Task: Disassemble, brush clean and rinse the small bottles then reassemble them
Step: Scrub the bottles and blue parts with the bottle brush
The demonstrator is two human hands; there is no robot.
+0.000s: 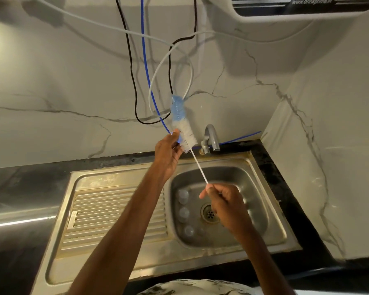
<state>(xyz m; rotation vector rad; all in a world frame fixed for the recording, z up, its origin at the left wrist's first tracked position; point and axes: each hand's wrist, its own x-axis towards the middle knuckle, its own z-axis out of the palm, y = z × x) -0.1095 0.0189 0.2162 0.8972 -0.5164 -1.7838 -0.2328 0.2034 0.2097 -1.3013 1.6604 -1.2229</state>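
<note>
the person holds a bottle brush (182, 128) up over the sink (232, 173), tilted, bristle head high and to the left in front of the marble wall (62, 81). the right hand (224, 201) has a closed grip, thumb and fingers pinching the lower end of the brush's thin white wire handle (197, 165). the left hand (168, 154) grips the lower, white part of the bristle head, thumb on top and fingers curled behind; the upper bristles are blue. three small clear bottles (184, 212) lie in a row along the left side of the basin, just left of the drain (209, 212). a steel tap (211, 137) stands at the back rim, beside the brush. the draining board (115, 211) lies to the left, set in the dark surface (273, 167)
</note>
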